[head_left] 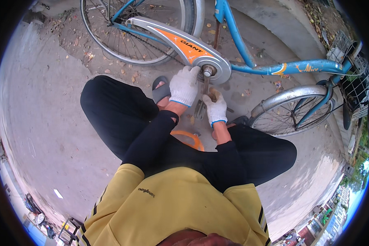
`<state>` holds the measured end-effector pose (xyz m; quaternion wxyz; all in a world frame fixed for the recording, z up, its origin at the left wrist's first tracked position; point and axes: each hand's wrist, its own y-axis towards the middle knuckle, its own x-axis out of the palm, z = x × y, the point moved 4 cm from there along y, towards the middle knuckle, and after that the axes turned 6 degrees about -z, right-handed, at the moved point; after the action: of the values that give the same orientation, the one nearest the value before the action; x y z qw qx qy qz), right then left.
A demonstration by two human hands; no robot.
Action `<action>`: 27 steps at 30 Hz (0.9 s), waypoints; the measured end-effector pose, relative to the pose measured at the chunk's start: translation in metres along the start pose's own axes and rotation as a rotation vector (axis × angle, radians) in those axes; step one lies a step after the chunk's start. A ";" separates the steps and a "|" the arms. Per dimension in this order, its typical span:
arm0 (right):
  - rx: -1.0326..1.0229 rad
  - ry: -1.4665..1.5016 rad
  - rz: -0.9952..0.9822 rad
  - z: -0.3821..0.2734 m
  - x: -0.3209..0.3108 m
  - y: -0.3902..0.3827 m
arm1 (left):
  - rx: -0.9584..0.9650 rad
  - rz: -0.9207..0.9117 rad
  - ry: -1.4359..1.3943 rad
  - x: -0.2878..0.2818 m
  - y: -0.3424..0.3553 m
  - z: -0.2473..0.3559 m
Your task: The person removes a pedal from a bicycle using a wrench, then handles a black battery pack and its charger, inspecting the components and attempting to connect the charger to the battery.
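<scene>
the crank (206, 85) hangs from the chain guard (184, 43), toward the pavement's (49, 102) far edge. i cannot tell whether the left hand's (184, 85) or right hand's (215, 108) grip is closed; sudden crank rotation could pinch fingers.

Soft daylight is filling the scene, and the grey concrete ground (57, 123) is lying mostly in even shade, with only faint, soft-edged shadows showing. Brighter, dappled light is breaking across it at the lower right, near a strip of sky (360, 197) that is glaring pale blue. The front mudguard (287, 93) is catching a dull sheen, while the black trousers (115, 115) are swallowing most detail. The orange-panelled chain guard (184, 41) is appearing fairly crisp. Fisheye distortion is bending and shrinking the distant buildings (336, 215) into softness, and a blue-violet fringe is edging the black-cornered circle.
</scene>
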<state>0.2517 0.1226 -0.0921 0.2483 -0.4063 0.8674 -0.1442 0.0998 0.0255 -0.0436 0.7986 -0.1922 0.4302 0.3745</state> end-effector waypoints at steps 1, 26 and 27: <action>-0.002 -0.026 0.004 0.003 0.002 0.000 | 0.035 -0.022 0.057 0.003 0.004 0.006; 0.090 -0.185 -0.246 -0.064 -0.010 -0.021 | -0.649 -0.202 -1.523 0.029 -0.032 0.007; 0.139 0.469 -0.244 -0.040 -0.004 -0.022 | -0.624 -0.221 -1.475 0.030 -0.035 0.010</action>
<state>0.2456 0.1139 -0.0480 0.0490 -0.4451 0.8340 -0.3223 0.1424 0.0219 -0.0638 0.8189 -0.1511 -0.3531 0.4264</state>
